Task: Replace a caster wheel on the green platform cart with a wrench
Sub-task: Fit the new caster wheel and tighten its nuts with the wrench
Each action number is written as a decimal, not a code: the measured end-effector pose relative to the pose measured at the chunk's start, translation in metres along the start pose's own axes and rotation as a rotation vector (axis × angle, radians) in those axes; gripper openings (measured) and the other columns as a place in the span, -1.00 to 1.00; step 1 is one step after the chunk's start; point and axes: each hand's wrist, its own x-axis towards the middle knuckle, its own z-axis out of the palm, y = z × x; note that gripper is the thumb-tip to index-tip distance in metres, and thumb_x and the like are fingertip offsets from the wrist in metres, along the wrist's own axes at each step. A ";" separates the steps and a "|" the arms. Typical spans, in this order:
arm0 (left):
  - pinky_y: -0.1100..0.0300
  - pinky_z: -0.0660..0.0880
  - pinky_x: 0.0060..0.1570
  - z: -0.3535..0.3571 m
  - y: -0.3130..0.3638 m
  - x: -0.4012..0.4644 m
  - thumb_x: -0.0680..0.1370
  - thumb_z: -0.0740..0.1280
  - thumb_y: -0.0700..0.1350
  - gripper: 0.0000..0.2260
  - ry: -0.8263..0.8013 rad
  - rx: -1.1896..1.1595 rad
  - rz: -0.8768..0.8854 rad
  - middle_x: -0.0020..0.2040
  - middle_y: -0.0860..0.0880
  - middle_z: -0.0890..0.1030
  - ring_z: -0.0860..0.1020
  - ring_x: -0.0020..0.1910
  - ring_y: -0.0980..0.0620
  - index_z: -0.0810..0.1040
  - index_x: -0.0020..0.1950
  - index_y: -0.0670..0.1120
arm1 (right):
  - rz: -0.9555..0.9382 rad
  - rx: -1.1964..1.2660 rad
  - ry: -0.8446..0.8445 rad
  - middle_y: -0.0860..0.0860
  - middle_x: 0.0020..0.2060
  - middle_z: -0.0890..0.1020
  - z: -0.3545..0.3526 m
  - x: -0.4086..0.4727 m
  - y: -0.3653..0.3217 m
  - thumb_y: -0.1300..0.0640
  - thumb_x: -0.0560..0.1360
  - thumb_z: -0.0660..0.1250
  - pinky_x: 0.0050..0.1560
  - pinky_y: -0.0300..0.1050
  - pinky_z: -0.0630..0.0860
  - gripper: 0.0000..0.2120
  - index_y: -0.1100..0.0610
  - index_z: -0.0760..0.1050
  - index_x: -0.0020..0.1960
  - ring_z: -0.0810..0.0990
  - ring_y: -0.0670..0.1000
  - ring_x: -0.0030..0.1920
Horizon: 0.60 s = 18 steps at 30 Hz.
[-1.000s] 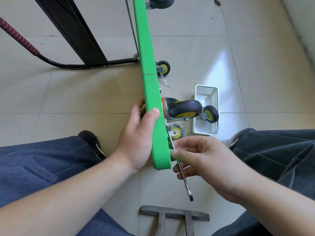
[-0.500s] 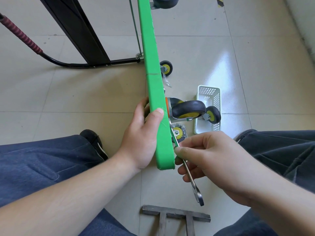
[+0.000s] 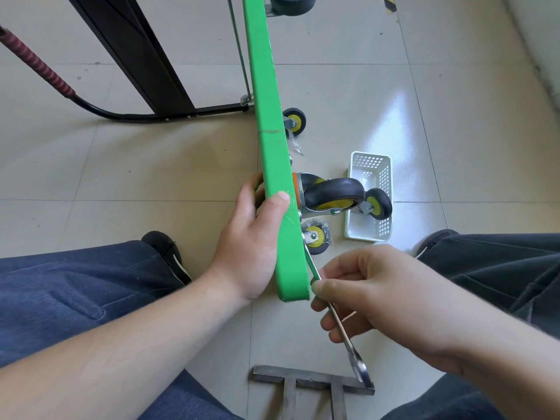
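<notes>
The green platform cart (image 3: 269,122) stands on its edge, running away from me. My left hand (image 3: 251,237) grips its near end, thumb over the top edge. A black and yellow caster wheel (image 3: 333,195) is mounted on the cart's right side. My right hand (image 3: 378,301) pinches a silver wrench (image 3: 339,322) whose upper end reaches up behind the green edge, below the caster; its lower end hangs free. A loose caster in a clear bag (image 3: 316,237) lies on the floor. Another caster (image 3: 377,204) rests in a white basket (image 3: 368,234).
A small caster (image 3: 294,121) sits farther along the cart, and a large one (image 3: 292,3) at the top. The cart's black handle with red grip (image 3: 39,68) lies left. A grey metal frame (image 3: 312,386) lies near my knees. My legs flank the work area.
The wrench's free lower end has swung down and to the right with my right hand. My left hand keeps its hold on the cart.
</notes>
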 end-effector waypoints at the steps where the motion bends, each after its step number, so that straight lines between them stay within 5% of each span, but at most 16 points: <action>1: -0.33 0.54 0.22 0.000 0.000 0.000 0.42 0.31 0.27 -0.45 0.002 0.006 -0.002 0.17 -0.16 0.66 0.60 0.18 -0.29 0.49 0.37 0.12 | 0.015 -0.005 0.005 0.25 -0.17 0.71 -0.001 -0.001 0.002 0.26 0.58 0.40 -0.29 -0.10 0.64 -0.88 0.34 0.61 -0.03 0.68 0.08 -0.33; 6: -0.33 0.52 0.26 0.001 0.000 0.000 0.42 0.31 0.25 -0.45 0.004 0.016 -0.001 0.19 -0.13 0.66 0.60 0.20 -0.25 0.49 0.38 0.12 | 0.027 -0.056 0.099 0.18 -0.22 0.73 -0.016 0.005 0.006 0.28 0.60 0.35 -0.25 -0.04 0.68 -0.87 0.32 0.63 -0.05 0.69 0.12 -0.32; 12: -0.33 0.54 0.23 0.002 0.004 -0.001 0.39 0.31 0.26 -0.42 0.003 -0.011 -0.003 0.19 -0.14 0.65 0.58 0.20 -0.28 0.49 0.38 0.11 | 0.011 0.104 0.354 0.26 -0.17 0.73 -0.054 0.031 0.003 0.32 0.62 0.30 -0.42 -0.25 0.56 -0.80 0.39 0.64 -0.09 0.63 -0.01 -0.39; 18: -0.26 0.55 0.20 0.002 0.003 -0.001 0.49 0.29 0.14 -0.54 0.011 -0.013 -0.026 0.18 -0.10 0.66 0.59 0.18 -0.25 0.48 0.39 0.11 | 0.120 -0.137 0.283 0.13 -0.36 0.71 -0.089 0.039 0.010 0.26 0.61 0.35 -0.51 -0.26 0.48 -0.82 0.36 0.65 -0.06 0.56 -0.02 -0.51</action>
